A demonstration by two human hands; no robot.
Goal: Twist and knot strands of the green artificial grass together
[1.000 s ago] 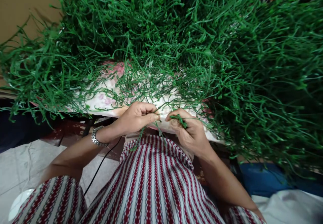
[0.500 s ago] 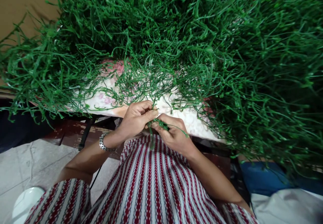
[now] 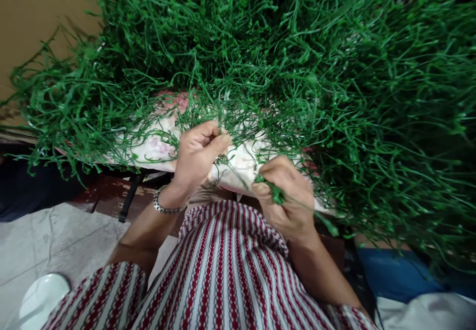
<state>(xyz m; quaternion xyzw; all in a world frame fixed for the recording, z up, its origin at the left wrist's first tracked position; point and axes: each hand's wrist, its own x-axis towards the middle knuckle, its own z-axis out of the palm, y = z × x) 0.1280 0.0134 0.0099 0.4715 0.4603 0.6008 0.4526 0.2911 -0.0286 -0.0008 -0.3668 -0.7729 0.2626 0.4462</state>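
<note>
Two hands of mine are at work over the near edge of a pale cloth [image 3: 158, 149] with pink and red patches, set apart from each other with a narrow space between them. My left hand [image 3: 201, 154] is pinched tight, thumb pressed against the curled forefinger, and a thin green stem [image 3: 220, 118] rises from that pinch, somewhat blurred; the other fingers fold in beneath. My right hand [image 3: 288, 198], a little nearer my body, is curled closed around a small green bunch [image 3: 274, 191], whose knotted ends show between thumb and fingers. One long strand [image 3: 330, 227] trails out past the outer side of this hand. Beyond my knuckles, a great tangled pile of green stems [image 3: 238, 37] covers most of the cloth, spreading to both sides and thinning out close to my left hand, where loose pieces lie over the fabric. A metal-banded watch [image 3: 165, 203] circles my left wrist. My striped garment [image 3: 230, 265] fills the space between my forearms. Low on my left, a round white object [image 3: 44, 300] is on the tiled floor [image 3: 29, 246]; low on my right are something blue [image 3: 394, 275] and a crumpled grey cloth [image 3: 435, 312].
</note>
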